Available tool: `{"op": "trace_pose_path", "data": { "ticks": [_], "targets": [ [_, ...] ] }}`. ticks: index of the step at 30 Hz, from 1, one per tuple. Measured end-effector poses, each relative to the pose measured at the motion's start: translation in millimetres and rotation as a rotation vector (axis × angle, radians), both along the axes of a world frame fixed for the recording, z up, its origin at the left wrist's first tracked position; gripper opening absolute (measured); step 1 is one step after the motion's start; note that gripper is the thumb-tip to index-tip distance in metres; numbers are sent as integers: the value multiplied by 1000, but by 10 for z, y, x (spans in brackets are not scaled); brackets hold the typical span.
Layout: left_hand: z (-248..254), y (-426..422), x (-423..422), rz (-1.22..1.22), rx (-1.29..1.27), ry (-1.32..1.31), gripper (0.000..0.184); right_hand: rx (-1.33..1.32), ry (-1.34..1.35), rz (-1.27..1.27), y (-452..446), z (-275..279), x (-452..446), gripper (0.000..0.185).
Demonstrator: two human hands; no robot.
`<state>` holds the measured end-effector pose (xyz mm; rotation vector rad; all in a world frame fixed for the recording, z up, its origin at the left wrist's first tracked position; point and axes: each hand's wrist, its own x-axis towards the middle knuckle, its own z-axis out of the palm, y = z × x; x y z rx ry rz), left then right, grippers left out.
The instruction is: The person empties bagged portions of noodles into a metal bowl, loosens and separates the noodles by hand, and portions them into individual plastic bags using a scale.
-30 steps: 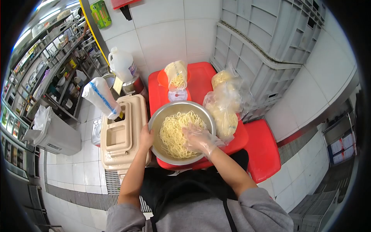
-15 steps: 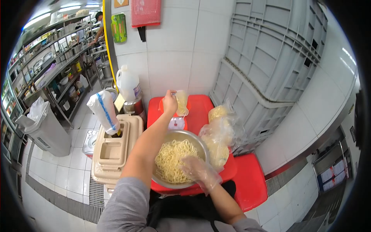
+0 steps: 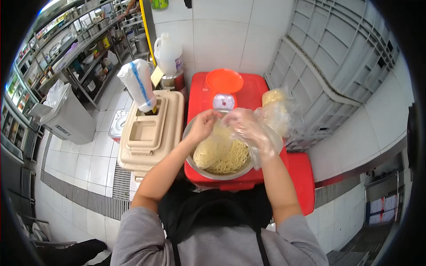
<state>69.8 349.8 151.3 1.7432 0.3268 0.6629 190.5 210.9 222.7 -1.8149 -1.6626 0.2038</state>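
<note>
Several metal shelves [image 3: 80, 48] crowded with pots and bowls run along the upper left of the frame, above a grey plastic bin [image 3: 73, 117] on white floor tiles [image 3: 100, 162] crossed by a strip of drain grating [image 3: 122, 181]. Left of centre sits a beige lidded plastic box [image 3: 173, 128], a white package with a blue stripe [image 3: 136, 84] upright on it, and behind it a cloudy plastic jug [image 3: 168, 57]. At the centre, a shiny red surface [image 3: 202, 88] bears a round steel bowl [image 3: 190, 133] of pale yellow noodles [image 3: 237, 155]. Over the bowl's left part is a clear plastic bag of noodles [image 3: 206, 153]; the bare left hand [image 3: 205, 125] pinches its upper edge. The right hand [image 3: 249, 126], in a clear glove, is close beside it at the bag's top. Beyond stands a scale with a white dial [image 3: 223, 101] and orange pan [image 3: 225, 81]. Further right come more bagged noodles [image 3: 274, 96], grey plastic crates [image 3: 319, 48] and a red stool [image 3: 301, 177].

At lower left, a black shape [image 3: 75, 252] is cut off and hard to identify. Whether the bag touches the loose noodles I cannot tell; the right fingers are blurred, their grip unclear. The crates run out at the top edge.
</note>
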Motion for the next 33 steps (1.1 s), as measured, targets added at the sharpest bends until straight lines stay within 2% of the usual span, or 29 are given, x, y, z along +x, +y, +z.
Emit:
{"op": "trace_pose_path", "data": {
  "ticks": [2,3,7,9,10,11,12,14,16,19,20,23,24,26,27,29,32,33],
  "targets": [
    [46,-149,-193,-19,-161,-9,14,-617,-357,87,248,-1,-239,18],
    [137,-193,-245,-28,-238,-23,13,-619,-343,37,236,20,-328,18],
    [465,-217,-433,-76,-22,-88,14,-581,-404,-95,199,97,-453,18],
    [469,-190,-599,-60,27,62,13,-496,-418,-104,250,77,-415,19],
    [437,-196,-678,-53,48,138,13,-444,-391,-91,239,-5,-363,19],
    [271,-140,-700,-19,185,127,15,-394,-362,-77,237,-90,-328,19],
    [-23,-58,-693,16,318,119,19,-460,-363,-89,259,-172,-320,18],
    [-211,-53,-706,91,514,155,27,-583,-374,-105,359,-265,-303,17],
    [-211,-154,-679,166,633,254,37,-456,-418,-119,328,-316,-352,19],
    [-15,-266,-578,271,511,368,43,-391,-435,-16,371,-357,-197,21],
    [121,-247,-553,273,509,299,44,-389,-440,33,415,-327,-98,22],
    [409,-130,-488,182,534,166,51,-169,-246,87,301,170,-206,23],
    [371,-69,-448,177,586,110,48,-256,-177,56,316,162,-198,24],
    [289,-30,-463,138,460,273,44,-421,-38,-5,365,102,-190,26],
    [295,1,-454,121,404,349,43,-362,-83,21,400,88,-185,23],
    [255,1,-462,133,384,313,39,-252,-175,75,458,56,-168,19],
    [147,5,-408,194,390,218,35,-47,302,243,510,14,-130,32],
    [117,26,-391,224,407,175,34,-136,161,210,529,118,-167,32]
  ]
}}
